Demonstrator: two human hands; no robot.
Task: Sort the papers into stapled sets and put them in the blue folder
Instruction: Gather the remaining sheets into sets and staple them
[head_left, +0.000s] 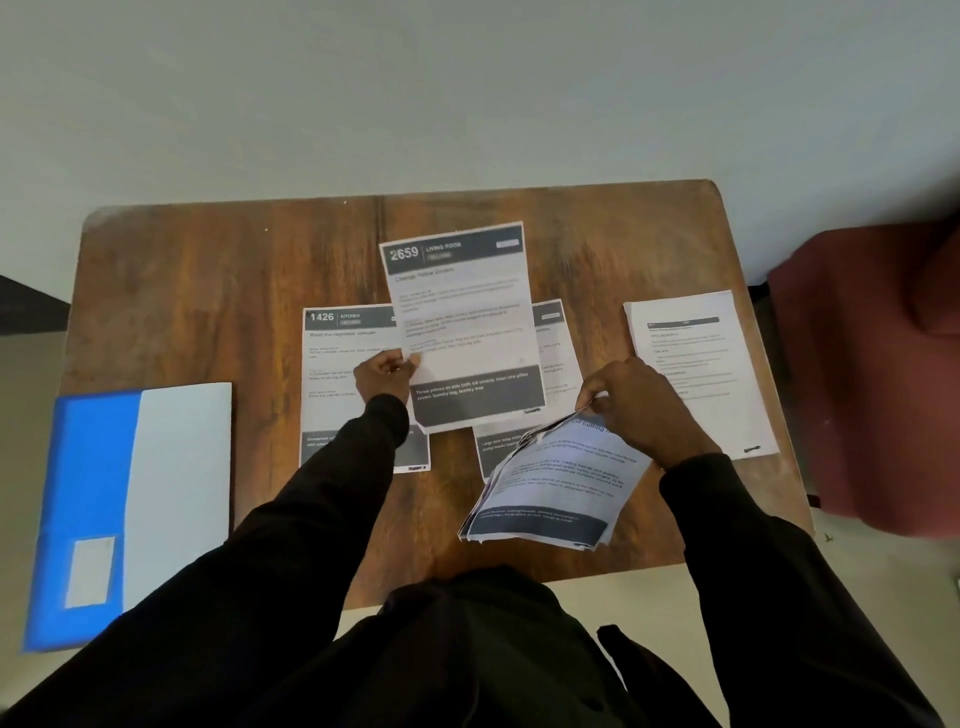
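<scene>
White sheet 2659 (462, 322) in left hand (387, 376), stack (556, 488) in right hand (639, 400)

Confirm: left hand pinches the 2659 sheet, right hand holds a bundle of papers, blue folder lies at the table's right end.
One error: the head view shows the blue folder at the table's left end, not the right. The rest stands: the left hand pinches the 2659 sheet, the right hand holds a bundle of papers.

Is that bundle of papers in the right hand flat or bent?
Bent: the right hand pinches the paper bundle at its top, where the sheets curl and fan apart.
</scene>
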